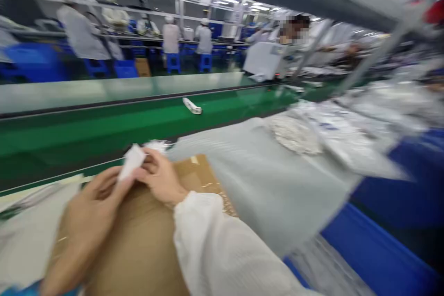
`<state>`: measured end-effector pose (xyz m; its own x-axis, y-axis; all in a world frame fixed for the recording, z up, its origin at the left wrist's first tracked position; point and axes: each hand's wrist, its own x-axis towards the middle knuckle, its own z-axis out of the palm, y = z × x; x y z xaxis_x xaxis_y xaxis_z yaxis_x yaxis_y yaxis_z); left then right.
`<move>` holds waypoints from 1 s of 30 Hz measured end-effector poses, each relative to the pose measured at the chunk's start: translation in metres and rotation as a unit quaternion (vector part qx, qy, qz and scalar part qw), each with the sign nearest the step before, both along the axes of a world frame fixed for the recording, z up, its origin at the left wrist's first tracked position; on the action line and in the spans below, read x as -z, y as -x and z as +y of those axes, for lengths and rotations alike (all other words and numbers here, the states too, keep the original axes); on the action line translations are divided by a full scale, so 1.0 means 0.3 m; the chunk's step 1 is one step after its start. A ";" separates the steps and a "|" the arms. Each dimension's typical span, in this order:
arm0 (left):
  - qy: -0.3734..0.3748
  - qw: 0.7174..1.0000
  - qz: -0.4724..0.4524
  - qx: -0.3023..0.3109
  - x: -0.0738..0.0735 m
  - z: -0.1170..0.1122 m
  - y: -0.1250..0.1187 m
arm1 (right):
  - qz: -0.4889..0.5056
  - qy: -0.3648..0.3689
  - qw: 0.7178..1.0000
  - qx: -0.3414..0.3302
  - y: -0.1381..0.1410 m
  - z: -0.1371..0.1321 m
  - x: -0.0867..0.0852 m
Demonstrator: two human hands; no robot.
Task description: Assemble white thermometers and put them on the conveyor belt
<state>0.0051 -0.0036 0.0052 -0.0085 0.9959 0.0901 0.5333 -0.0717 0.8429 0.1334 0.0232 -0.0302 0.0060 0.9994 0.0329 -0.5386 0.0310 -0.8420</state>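
Note:
A small white box-like piece point(132, 162), blurred by motion, is held up between my two hands. My left hand point(93, 203) closes on its lower left side with thumb and fingers. From the right, my right hand point(159, 175) pinches it, fingers curled behind. Both hands are above a brown cardboard sheet point(138, 240) with small pale scraps on its right edge. Just behind my right hand lies a tuft of white material point(157, 145), too smeared to name.
Beyond the cardboard runs a green conveyor belt point(104, 120) carrying a small white item point(192, 106). At right, a grey foam sheet point(249, 171) bears a white coiled bundle point(294, 134) and plastic bags point(343, 134). Blue bins point(374, 249) stand lower right. A co-worker point(294, 30) is across the line.

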 end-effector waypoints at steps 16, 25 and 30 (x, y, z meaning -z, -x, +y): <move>0.018 0.912 0.383 0.146 0.020 -0.048 -0.028 | 0.228 0.216 0.949 -0.003 -0.019 -0.031 -0.076; -0.221 0.953 0.205 0.038 0.063 -0.025 -0.008 | 0.139 0.092 0.977 -0.131 0.039 -0.065 -0.050; -0.136 0.961 0.230 0.072 0.030 -0.003 0.022 | 0.109 0.150 0.978 -0.095 0.043 -0.056 -0.019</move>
